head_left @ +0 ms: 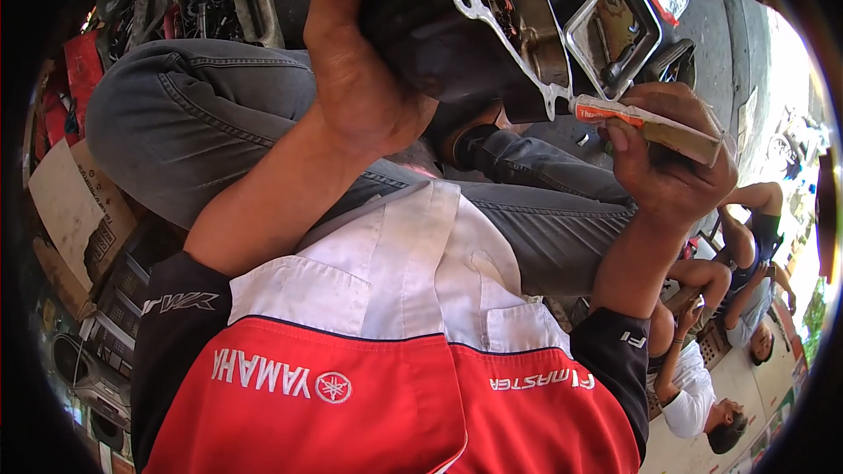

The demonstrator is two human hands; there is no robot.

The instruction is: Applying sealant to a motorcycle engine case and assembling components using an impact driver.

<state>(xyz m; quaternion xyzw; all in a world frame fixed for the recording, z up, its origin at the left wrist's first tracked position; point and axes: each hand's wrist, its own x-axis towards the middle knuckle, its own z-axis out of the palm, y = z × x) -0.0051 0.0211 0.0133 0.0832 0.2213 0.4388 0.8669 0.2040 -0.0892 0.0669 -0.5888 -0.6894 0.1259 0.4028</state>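
Note:
My left hand (360,88) grips the side of a dark metal engine casing (457,61), tilted above my lap, with a pale machined rim and internal parts showing on its right. My right hand (680,167) holds a flattened white and orange tube (654,130), with its thumb under it. The tube's narrow end meets or is very close to the lower corner of the casing's rim; I cannot tell whether it touches. Much of my left hand's fingers is hidden behind the casing or cut off by the upper edge.
A metal tray (652,13) with oily parts lies beyond the casing. Tool cases (259,13), a red object (81,70) and cardboard (70,202) are at the left. Two people (694,399) (746,307) sit at the right, beside my bent legs (149,123).

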